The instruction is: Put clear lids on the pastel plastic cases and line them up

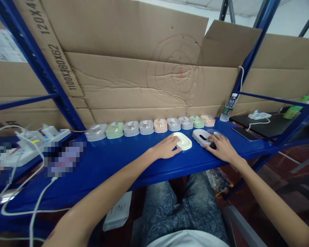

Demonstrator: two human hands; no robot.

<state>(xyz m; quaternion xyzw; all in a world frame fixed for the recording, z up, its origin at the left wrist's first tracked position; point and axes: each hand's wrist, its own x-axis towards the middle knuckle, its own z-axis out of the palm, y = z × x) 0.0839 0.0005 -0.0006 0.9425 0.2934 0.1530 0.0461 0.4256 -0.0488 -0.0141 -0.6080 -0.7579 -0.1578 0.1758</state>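
My left hand [168, 146] lies at the left side of a cream oval dish-like piece [186, 142], its fingers over the far rim and its thumb at the near edge. The piece rests on the blue tabletop. My right hand [221, 147] grips a pale oval shell [198, 134] with a dark slot from its right side. Part of that shell is hidden under the fingers. A clear lid-like part [212, 131] shows just behind the right fingers. Along the back stand several small rounded boxes with clear covers, among them a green box [115, 130] and a peach box [160, 126].
A water bottle [228, 108] stands at the back right, with a dark phone [245, 133] in front of it. Power strips and white cables [38, 195] crowd the left. Cardboard [128, 82] walls the back between blue shelf posts [48, 68].
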